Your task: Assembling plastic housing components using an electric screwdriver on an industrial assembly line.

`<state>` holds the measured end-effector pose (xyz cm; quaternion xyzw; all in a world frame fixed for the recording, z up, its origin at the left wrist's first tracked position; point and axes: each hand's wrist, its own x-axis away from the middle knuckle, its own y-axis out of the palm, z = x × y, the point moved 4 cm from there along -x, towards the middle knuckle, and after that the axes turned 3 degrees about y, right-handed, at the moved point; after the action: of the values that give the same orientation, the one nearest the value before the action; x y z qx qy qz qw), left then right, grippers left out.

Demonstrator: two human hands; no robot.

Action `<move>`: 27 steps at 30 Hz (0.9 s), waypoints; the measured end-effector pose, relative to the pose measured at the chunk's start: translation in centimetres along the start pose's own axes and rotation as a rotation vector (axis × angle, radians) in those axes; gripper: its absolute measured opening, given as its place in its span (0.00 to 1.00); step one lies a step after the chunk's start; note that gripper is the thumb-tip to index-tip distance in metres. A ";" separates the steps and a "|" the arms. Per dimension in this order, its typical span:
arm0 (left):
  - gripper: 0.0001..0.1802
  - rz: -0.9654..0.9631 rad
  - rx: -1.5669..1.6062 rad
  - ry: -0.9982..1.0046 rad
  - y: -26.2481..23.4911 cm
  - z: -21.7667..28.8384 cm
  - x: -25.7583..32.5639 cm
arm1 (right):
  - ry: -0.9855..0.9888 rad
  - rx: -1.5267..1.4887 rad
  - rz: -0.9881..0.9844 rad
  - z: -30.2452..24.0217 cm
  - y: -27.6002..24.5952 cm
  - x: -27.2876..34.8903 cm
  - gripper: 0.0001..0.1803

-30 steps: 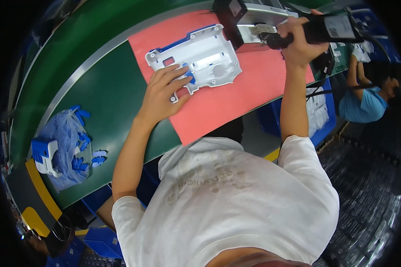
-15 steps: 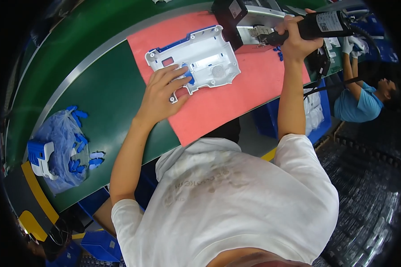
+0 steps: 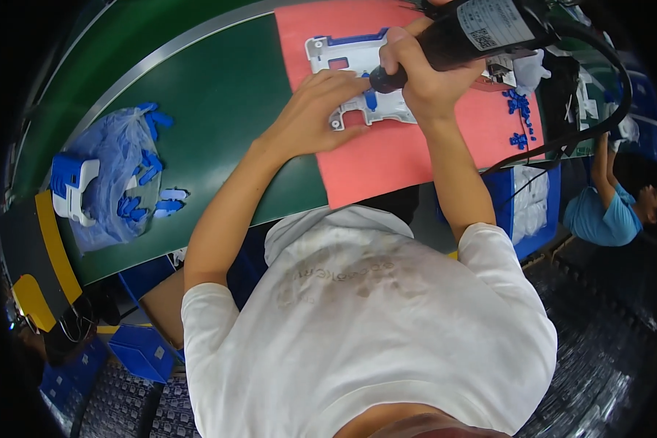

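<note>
A white plastic housing half (image 3: 358, 52) with a blue edge strip lies hollow side up on the pink mat (image 3: 387, 160). My left hand (image 3: 310, 113) grips its near left corner, fingertips by a small blue plastic part (image 3: 371, 100) inside it and thumb at the near edge. My right hand (image 3: 434, 80) is closed around a black electric screwdriver (image 3: 452, 36), held over the housing beside my left fingertips. The screwdriver's nose points down toward the blue part. Its bit tip is hidden, as is the housing's right portion behind my right hand and the tool.
A clear bag of blue plastic parts (image 3: 117, 182) and a blue-and-white housing (image 3: 71, 186) sit on the green bench at left. Small blue pieces (image 3: 518, 109) lie on the mat's right side. The screwdriver cable (image 3: 613, 109) loops at right. Another person (image 3: 606, 215) works beyond.
My right hand has brought the screwdriver left from the metal fixture to above the housing. My left hand stays at the housing. The whole view has shifted.
</note>
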<state>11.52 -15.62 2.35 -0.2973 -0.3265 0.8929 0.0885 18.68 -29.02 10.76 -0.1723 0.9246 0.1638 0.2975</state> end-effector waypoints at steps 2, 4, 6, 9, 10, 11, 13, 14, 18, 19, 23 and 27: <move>0.31 0.003 0.003 0.003 0.1 -0.2 0.1 | -0.007 0.011 0.013 0.4 0.4 0.0 0.21; 0.31 0.016 0.002 0.000 0.1 -0.2 0.1 | 0.062 0.021 0.085 0.2 0.9 0.1 0.23; 0.30 0.026 0.004 -0.001 0.1 -0.2 0.3 | 0.129 0.036 0.161 0.4 1.0 0.3 0.25; 0.30 0.034 0.000 -0.002 0.1 -0.4 0.3 | 0.140 0.054 0.145 0.8 1.0 0.7 0.25; 0.29 0.038 -0.003 0.005 0.1 -0.4 0.4 | 0.117 0.079 0.131 0.8 1.1 0.7 0.24; 0.29 0.041 -0.007 0.011 0.2 -0.4 0.4 | 0.094 0.103 0.117 0.8 1.1 0.9 0.24; 0.29 0.039 0.003 -0.002 0.1 -0.4 0.4 | 0.052 0.024 0.046 2.0 0.6 0.9 0.23; 0.28 0.036 0.011 -0.014 0.1 -0.5 0.3 | 0.009 -0.056 -0.025 2.4 0.5 1.0 0.23; 0.27 0.030 0.001 -0.022 0.1 -0.6 0.5 | -0.058 0.136 -0.055 2.6 0.3 1.8 0.25; 0.27 0.030 0.009 -0.024 0.1 -0.5 0.4 | -0.056 0.137 -0.054 2.5 0.5 1.9 0.25; 0.27 0.026 0.027 -0.021 0.1 0.0 0.1 | -0.020 0.157 -0.049 2.3 0.5 2.3 0.24; 0.27 -0.004 0.048 -0.058 0.1 -0.1 -0.4 | -0.108 0.235 -0.029 2.1 0.8 2.7 0.23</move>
<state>11.92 -15.80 2.49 -0.2683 -0.3078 0.9086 0.0877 17.31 -28.11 7.69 -0.1406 0.9175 0.0592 0.3672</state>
